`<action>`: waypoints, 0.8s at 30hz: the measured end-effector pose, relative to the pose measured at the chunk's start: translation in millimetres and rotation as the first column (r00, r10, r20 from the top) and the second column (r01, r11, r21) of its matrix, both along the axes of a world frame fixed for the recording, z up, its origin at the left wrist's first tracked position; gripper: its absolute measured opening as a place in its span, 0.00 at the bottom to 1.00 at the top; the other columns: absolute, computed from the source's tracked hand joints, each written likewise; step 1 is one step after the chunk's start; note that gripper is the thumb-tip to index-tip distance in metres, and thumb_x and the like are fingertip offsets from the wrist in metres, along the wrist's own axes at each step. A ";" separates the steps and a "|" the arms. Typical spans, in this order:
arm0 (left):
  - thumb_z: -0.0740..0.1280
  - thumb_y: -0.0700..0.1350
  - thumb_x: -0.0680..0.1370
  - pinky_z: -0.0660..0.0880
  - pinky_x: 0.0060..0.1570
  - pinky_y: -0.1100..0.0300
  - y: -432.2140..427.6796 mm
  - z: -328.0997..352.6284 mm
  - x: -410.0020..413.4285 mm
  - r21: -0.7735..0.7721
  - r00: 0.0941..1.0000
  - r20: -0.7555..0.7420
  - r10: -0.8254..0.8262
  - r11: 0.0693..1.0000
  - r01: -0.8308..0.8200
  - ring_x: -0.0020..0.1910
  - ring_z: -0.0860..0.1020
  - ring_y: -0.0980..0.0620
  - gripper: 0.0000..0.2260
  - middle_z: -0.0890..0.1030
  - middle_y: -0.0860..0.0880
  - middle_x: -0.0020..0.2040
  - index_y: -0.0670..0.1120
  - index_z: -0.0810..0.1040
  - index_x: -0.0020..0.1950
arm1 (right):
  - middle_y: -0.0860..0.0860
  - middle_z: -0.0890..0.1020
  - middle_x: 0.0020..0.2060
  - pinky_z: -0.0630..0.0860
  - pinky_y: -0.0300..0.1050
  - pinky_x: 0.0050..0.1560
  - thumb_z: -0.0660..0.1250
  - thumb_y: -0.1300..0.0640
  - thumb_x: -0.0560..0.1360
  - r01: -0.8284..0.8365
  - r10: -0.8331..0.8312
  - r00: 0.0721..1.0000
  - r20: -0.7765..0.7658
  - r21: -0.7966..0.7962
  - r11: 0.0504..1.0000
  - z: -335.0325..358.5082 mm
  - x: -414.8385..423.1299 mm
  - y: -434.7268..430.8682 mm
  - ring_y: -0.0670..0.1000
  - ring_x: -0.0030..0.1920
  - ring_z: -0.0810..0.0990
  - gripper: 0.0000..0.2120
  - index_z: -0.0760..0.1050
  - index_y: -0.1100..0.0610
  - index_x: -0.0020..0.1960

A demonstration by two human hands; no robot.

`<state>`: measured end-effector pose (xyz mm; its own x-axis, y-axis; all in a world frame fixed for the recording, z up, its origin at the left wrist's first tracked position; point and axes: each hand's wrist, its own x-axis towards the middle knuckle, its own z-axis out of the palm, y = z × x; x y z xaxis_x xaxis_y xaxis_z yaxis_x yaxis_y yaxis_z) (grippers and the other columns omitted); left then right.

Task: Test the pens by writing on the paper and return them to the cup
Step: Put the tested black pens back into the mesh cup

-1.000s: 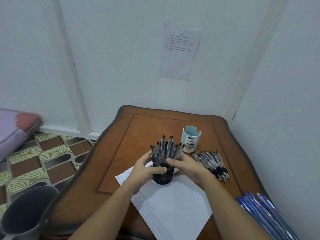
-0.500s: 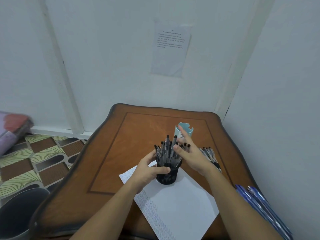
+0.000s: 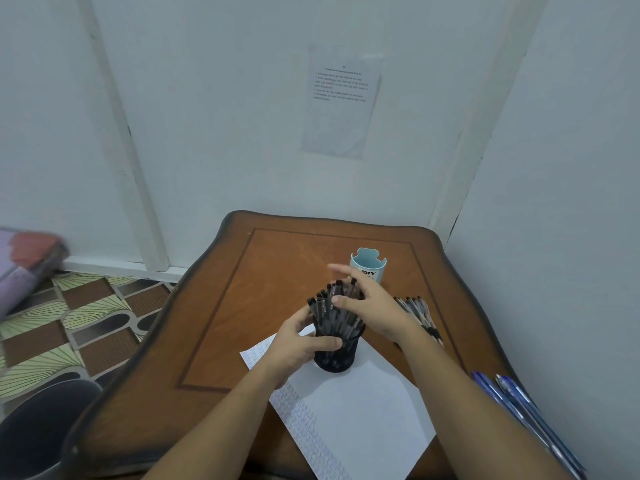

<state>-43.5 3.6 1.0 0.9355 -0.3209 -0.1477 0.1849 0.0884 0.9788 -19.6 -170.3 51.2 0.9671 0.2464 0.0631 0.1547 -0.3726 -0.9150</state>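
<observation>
We see the left grip [image 3: 298, 344], a bare hand, wrapped round the black mesh cup [image 3: 337, 356]. The thumb lies across the cup's near side and the fingers curl behind it. The cup stands upright on the far corner of the white paper [image 3: 363, 403], and it is packed with clear pens [image 3: 327, 308] whose black caps point up and fan outward.

The right grip [image 3: 369, 306] hovers over the pen tops with nothing held. Its fingers are spread and fairly straight, the index finger reaches away from us, and the thumb rests against the bundle. One black cap shows between its fingers. We cannot tell whether the palm touches the pens.

The paper lies at an angle on the brown wooden surface [image 3: 214, 341]. Rows of small handwriting run along its left edge, and the rest is blank.

Beyond the right grip stands a pale blue cup [image 3: 370, 266] with a scalloped rim and dark lettering, apart from the mesh cup. To the right of the wrist, a loose pile of similar clear pens [image 3: 417, 308] lies flat on the surface, partly hidden by the forearm. Several blue pens [image 3: 519, 407] lie together at the near right edge, close to the wall.

A printed sheet [image 3: 341, 98] is stuck to the white wall behind the surface. On the left we see the patterned floor [image 3: 69, 323], a dark bucket [image 3: 31, 434] in the near corner, and a folded purple and red cloth [image 3: 24, 261], which is blurred.
</observation>
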 end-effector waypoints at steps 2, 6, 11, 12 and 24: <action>0.79 0.40 0.65 0.78 0.47 0.56 0.8 0.8 -0.3 -0.003 1.000 0.003 -0.002 1.000 0.002 0.60 0.78 0.48 0.28 0.80 0.57 0.59 0.59 0.78 0.61 | 0.42 0.77 0.61 0.76 0.42 0.57 0.71 0.56 0.76 0.017 -0.017 1.000 0.001 -0.022 1.000 0.3 -0.6 2.6 0.44 0.61 0.76 0.19 0.75 0.39 0.62; 0.78 0.37 0.67 0.78 0.48 0.54 1.3 0.5 -0.5 -0.004 1.000 0.005 -0.001 1.000 0.001 0.59 0.79 0.49 0.26 0.81 0.58 0.56 0.60 0.78 0.59 | 0.47 0.84 0.51 0.78 0.35 0.47 0.76 0.61 0.72 -0.086 0.098 0.990 -0.104 0.116 0.990 3.7 -4.5 1.2 0.41 0.50 0.82 0.15 0.81 0.53 0.58; 0.79 0.39 0.67 0.78 0.47 0.55 0.7 1.4 -0.1 0.003 1.000 -0.004 0.001 1.000 -0.001 0.60 0.78 0.47 0.26 0.80 0.56 0.60 0.57 0.78 0.61 | 0.44 0.78 0.59 0.77 0.46 0.58 0.76 0.53 0.72 0.110 -0.109 0.993 -0.035 0.016 0.994 -8.5 2.9 -0.5 0.47 0.62 0.76 0.23 0.73 0.40 0.63; 0.78 0.38 0.67 0.78 0.46 0.56 0.8 1.2 0.2 -0.004 1.000 -0.008 0.003 1.000 -0.003 0.59 0.79 0.47 0.26 0.80 0.56 0.60 0.57 0.78 0.61 | 0.44 0.78 0.60 0.77 0.46 0.58 0.76 0.53 0.72 0.082 -0.082 0.995 -0.050 0.013 0.997 -9.0 2.1 0.0 0.46 0.62 0.76 0.23 0.73 0.39 0.63; 0.78 0.35 0.67 0.78 0.43 0.60 0.7 0.9 0.5 -0.049 1.000 -0.022 0.009 0.999 -0.010 0.58 0.80 0.49 0.30 0.80 0.56 0.59 0.59 0.77 0.62 | 0.44 0.83 0.54 0.78 0.35 0.49 0.74 0.58 0.73 -0.013 0.048 0.989 -0.143 0.239 0.971 -9.6 -1.3 -2.7 0.43 0.54 0.82 0.19 0.78 0.50 0.63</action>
<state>-43.0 4.3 1.9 0.9352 -0.3197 -0.1523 0.2049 0.1378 0.9690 -20.9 -173.0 41.6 0.9623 0.2713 -0.0185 0.0204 -0.1399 -0.9900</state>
